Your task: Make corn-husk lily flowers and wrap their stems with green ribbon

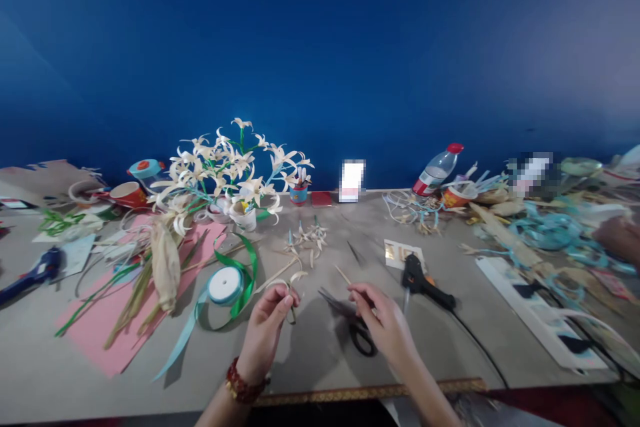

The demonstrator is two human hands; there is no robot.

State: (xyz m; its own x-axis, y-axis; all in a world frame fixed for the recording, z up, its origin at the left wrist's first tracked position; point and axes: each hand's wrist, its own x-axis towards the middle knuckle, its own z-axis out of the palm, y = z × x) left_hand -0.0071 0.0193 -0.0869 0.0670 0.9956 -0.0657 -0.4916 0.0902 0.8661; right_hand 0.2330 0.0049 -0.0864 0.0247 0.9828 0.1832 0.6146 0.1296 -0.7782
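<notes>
Between the thumb and fingers of my left hand (273, 313) is a small white handmade flower (299, 276), its curled petals above the fingertips and a short green stem below. My right hand (375, 313) pinches a thin tan stick (343, 273) that points up and left. Black-handled scissors (363, 337) lie on the table under and beside my right hand. Tweezers (354, 251) lie farther back. Several small loose white flowers (313, 237) are just beyond my left hand. A roll of light blue ribbon (225, 285) and green ribbon (250, 257) lie to its left.
White artificial flowers (243, 163) stand in pots at the back left. Pink paper (107, 347) carries dried husks (165, 267). A black glue gun (427, 285) and a white power strip (540, 320) lie right, near a bottle (437, 170) and blue ribbon heaps (545, 227). Another person's hand (620, 240) is far right.
</notes>
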